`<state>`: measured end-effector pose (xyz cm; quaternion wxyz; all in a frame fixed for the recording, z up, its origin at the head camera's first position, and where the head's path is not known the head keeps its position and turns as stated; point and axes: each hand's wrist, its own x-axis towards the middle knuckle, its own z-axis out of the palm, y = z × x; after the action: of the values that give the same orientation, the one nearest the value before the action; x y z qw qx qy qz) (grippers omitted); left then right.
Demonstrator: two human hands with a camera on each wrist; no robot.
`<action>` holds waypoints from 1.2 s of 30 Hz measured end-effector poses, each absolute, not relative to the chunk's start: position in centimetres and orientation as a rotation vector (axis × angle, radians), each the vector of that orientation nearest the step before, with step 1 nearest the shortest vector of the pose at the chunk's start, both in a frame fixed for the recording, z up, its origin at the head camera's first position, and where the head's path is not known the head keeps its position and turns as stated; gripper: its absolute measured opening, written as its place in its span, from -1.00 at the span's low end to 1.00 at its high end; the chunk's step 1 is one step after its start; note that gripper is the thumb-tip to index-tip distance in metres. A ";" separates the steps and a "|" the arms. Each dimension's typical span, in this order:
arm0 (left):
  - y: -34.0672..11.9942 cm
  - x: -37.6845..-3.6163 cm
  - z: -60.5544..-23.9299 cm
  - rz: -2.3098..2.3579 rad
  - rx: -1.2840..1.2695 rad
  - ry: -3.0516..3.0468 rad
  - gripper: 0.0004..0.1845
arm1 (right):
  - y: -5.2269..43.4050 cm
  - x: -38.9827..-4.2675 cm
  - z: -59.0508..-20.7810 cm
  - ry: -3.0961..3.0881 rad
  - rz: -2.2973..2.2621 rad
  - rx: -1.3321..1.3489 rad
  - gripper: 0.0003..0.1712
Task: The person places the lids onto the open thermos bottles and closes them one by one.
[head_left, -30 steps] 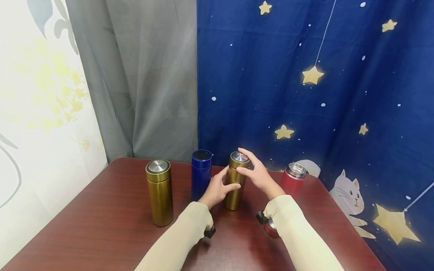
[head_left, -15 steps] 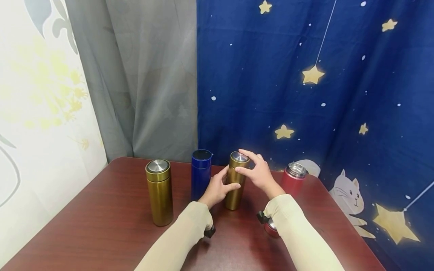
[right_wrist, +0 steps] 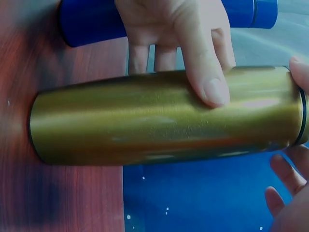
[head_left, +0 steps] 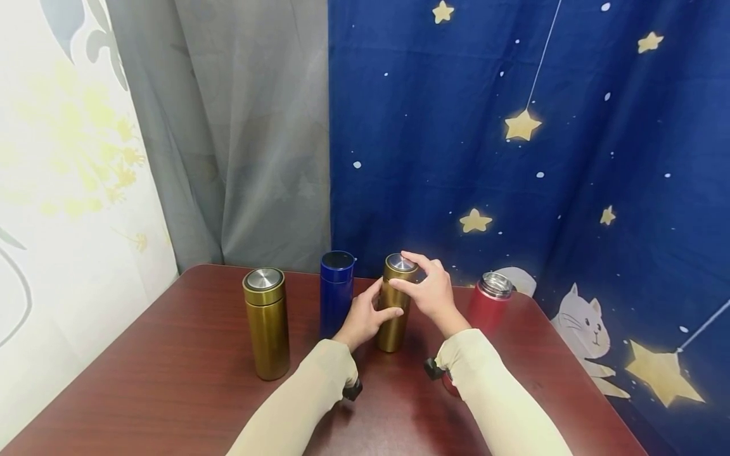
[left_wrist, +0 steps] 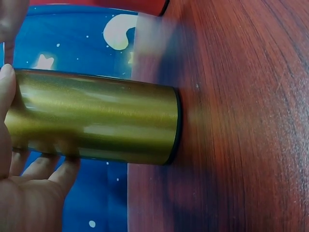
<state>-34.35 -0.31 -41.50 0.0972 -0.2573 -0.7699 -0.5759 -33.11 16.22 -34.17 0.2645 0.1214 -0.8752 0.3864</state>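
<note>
A gold thermos flask [head_left: 391, 332] stands upright on the dark red table, its lid [head_left: 402, 262] topped with a silver disc. My left hand [head_left: 363, 316] holds the flask's body, thumb across the front and fingers behind it, as the right wrist view also shows. From the right, my right hand [head_left: 435, 294] grips the lid between thumb and fingers. The flask's base [left_wrist: 173, 125] meets the wood in the left wrist view. Close behind my left hand is a blue flask [head_left: 336, 291] with a black top, partly covered by that hand.
Another gold flask [head_left: 267, 335] stands at the left. A red flask [head_left: 489, 307] with an uncovered steel mouth is at the right, near the table's back edge. Under my right sleeve [head_left: 470, 364] a small red piece [head_left: 449, 384] is mostly hidden. Curtains hang behind the table.
My right thumb has shifted slightly left across the flask near the lid, and my right wrist has turned and moved a little left. The left hand keeps its hold; the flask stays put.
</note>
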 end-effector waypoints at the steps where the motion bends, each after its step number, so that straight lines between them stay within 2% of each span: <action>1: -0.3 -34.4 -41.5 -1.697 -0.756 -2.285 -0.14 | 16.1 -33.1 -34.2 -2.356 1.047 0.315 -0.26; 21: 0.2 -33.9 -41.4 -1.640 -0.733 -2.245 -0.18 | 14.6 -32.2 -34.5 -2.191 1.004 0.211 -0.29; 30: -0.4 -34.1 -41.7 -1.716 -0.671 -2.264 -0.15 | 14.5 -32.4 -34.4 -2.264 1.110 0.319 -0.33; 36: -0.1 -33.7 -41.8 -1.746 -0.632 -2.259 -0.14 | 14.9 -32.1 -34.7 -2.319 1.131 0.337 -0.24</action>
<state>-33.75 -0.06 -41.78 0.1085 -0.2149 -0.7678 -0.5937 -32.08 14.93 -34.65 0.2665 0.1248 -0.8591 0.4188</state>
